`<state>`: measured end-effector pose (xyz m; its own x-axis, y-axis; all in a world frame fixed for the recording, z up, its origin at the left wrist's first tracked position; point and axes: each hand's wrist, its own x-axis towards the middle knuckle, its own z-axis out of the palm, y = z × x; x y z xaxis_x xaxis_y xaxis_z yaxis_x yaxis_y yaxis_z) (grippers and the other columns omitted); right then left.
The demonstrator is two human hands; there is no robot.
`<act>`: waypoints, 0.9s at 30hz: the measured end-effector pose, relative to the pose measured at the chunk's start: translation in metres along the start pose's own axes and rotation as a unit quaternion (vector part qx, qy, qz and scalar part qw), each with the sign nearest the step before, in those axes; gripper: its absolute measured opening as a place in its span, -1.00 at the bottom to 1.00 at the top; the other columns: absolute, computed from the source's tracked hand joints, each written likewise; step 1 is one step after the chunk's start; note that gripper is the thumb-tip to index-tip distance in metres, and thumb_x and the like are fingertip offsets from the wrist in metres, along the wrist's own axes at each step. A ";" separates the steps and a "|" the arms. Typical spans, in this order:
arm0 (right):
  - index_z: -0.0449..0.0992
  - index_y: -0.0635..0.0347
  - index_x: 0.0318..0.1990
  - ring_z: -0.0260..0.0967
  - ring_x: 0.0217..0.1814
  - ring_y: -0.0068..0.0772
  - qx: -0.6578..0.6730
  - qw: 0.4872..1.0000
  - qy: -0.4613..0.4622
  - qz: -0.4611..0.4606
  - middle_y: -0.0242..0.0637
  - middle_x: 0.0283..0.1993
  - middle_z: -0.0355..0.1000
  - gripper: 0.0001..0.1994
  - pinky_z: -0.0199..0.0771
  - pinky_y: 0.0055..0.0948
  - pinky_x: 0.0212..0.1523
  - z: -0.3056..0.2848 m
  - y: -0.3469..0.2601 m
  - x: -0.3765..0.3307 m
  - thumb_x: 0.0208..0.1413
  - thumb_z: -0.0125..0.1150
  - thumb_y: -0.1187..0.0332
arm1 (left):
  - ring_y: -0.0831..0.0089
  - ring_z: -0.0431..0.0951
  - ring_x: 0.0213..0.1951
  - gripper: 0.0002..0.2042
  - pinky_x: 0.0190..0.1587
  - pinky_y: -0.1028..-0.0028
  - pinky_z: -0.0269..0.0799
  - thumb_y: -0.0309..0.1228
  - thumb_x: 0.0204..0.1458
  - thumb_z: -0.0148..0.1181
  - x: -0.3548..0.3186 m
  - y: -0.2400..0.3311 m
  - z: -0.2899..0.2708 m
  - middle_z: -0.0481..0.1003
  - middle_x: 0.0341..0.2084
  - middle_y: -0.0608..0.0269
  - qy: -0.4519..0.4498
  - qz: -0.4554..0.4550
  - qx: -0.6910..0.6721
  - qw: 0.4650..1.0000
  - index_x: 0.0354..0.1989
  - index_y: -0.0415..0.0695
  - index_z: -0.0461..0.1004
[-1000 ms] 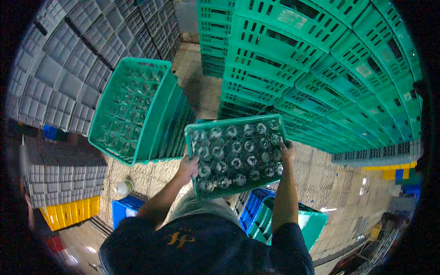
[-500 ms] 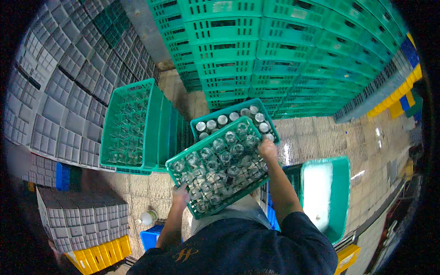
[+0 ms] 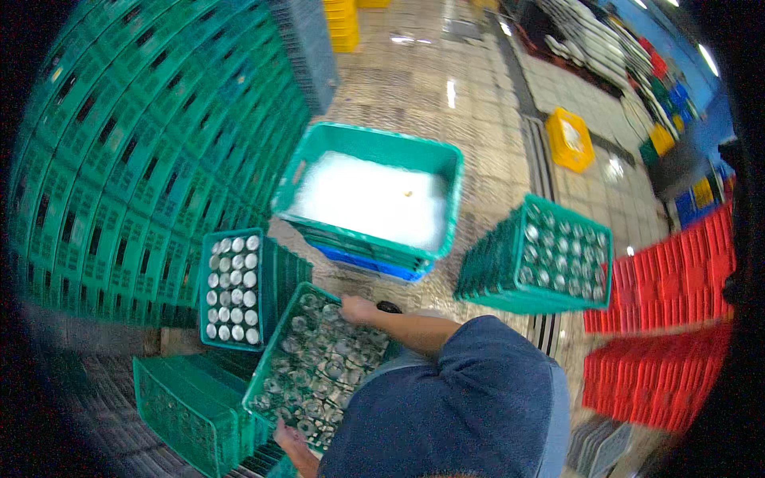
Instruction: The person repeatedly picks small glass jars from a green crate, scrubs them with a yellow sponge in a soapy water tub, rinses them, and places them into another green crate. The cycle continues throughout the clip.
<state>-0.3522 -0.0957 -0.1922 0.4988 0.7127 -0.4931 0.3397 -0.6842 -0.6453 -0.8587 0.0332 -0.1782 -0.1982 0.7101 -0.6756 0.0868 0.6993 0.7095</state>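
I carry a green plastic crate point(image 3: 276, 344) filled with several clear glass jars or tumblers point(image 3: 325, 350). My left hand point(image 3: 292, 440) grips its near end, fingers partly hidden by the rim. At the far end, my right hand point(image 3: 360, 310) is closed over the rim. The crate is held in front of my body and slants across the view. Just left of it stands a green crate point(image 3: 260, 319) holding several pale, round-topped containers in rows. Ahead is a large green tub point(image 3: 382, 142) with white foam in it, set on a blue base.
Tall green crate stacks point(image 3: 119, 191) wall the left side. Another crate of glasses tops a stack point(image 3: 490, 259) at right, with red crates point(image 3: 661, 295) beyond. A yellow crate point(image 3: 569, 140) sits on the wet tiled floor point(image 3: 414, 88). More green crates point(image 3: 179, 406) stand at lower left.
My view and body have turned right, so the foam tub has moved from my right side to straight ahead. The crate of glasses stays in both hands, carried away from over the pale-topped containers.
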 end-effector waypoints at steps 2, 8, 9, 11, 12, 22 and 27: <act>0.38 0.27 0.21 0.51 0.06 0.23 0.026 0.998 0.041 0.040 0.20 -0.02 0.54 -0.53 0.54 0.10 0.06 0.002 0.020 -0.048 0.28 0.05 0.14 | 0.41 0.08 -0.82 -0.65 -0.79 0.31 -0.03 -0.18 0.22 0.24 -0.002 -0.002 -0.008 0.10 -0.79 0.38 -0.037 -0.014 0.041 0.998 -0.48 -0.02 0.23; 0.41 0.33 0.10 0.47 0.11 0.30 0.111 0.979 0.125 0.116 0.15 0.04 0.53 -0.57 0.48 0.16 0.11 -0.038 0.061 -0.190 0.24 0.12 0.16 | 0.47 0.05 -0.80 -0.64 -0.76 0.40 -0.08 -0.10 0.17 0.31 -0.040 -0.011 0.033 0.07 -0.74 0.42 -0.122 0.010 0.089 0.988 -0.41 0.00 0.26; 0.40 0.35 0.10 0.48 0.10 0.30 0.103 0.976 0.164 0.102 0.15 0.02 0.54 -0.57 0.48 0.15 0.11 -0.045 0.067 -0.209 0.25 0.11 0.16 | 0.47 0.05 -0.81 -0.63 -0.77 0.40 -0.08 -0.09 0.16 0.31 -0.050 -0.012 0.045 0.07 -0.74 0.42 -0.130 -0.028 0.106 0.986 -0.40 -0.01 0.27; 0.38 0.35 0.12 0.48 0.04 0.36 0.076 0.971 0.223 0.043 0.26 -0.06 0.52 -0.58 0.47 0.20 0.05 -0.063 0.086 -0.249 0.27 0.10 0.18 | 0.46 0.05 -0.81 -0.63 -0.77 0.41 -0.09 -0.06 0.14 0.32 -0.077 -0.013 0.072 0.07 -0.74 0.41 -0.186 -0.040 0.116 0.975 -0.37 -0.02 0.28; 0.35 0.35 0.13 0.47 0.03 0.38 0.083 0.973 0.214 0.035 0.28 -0.06 0.51 -0.59 0.46 0.20 0.06 -0.075 0.098 -0.269 0.27 0.11 0.21 | 0.45 0.05 -0.83 -0.58 -0.79 0.42 -0.08 -0.01 0.12 0.33 -0.094 -0.018 0.084 0.07 -0.75 0.41 -0.144 -0.016 0.144 0.979 -0.41 -0.01 0.25; 0.29 0.24 0.06 0.47 -0.13 0.44 0.187 0.920 0.344 0.004 0.26 -0.32 0.51 -0.69 0.44 0.27 -0.13 -0.206 0.220 -0.483 0.31 0.09 0.26 | 0.53 0.12 -0.84 -0.62 -0.81 0.46 -0.03 -0.11 0.20 0.27 -0.293 -0.096 0.201 0.17 -0.80 0.46 -0.336 0.133 0.066 0.930 -0.53 0.05 0.24; 0.35 0.34 -0.01 0.48 -0.08 0.38 0.185 0.870 0.457 0.017 0.23 -0.19 0.51 -0.67 0.48 0.19 -0.07 -0.262 0.333 -0.551 0.29 0.12 0.23 | 0.53 0.15 -0.83 -0.63 -0.81 0.42 0.04 -0.12 0.23 0.21 -0.396 -0.104 0.293 0.17 -0.81 0.46 -0.424 0.137 0.163 0.880 -0.55 0.06 0.24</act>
<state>-0.3049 -0.7566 0.0170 0.9866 0.1567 0.0454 0.1171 -0.4862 -0.8660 -0.5032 -0.2963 -0.0428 0.6618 0.5648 -0.4929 0.3202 0.3815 0.8671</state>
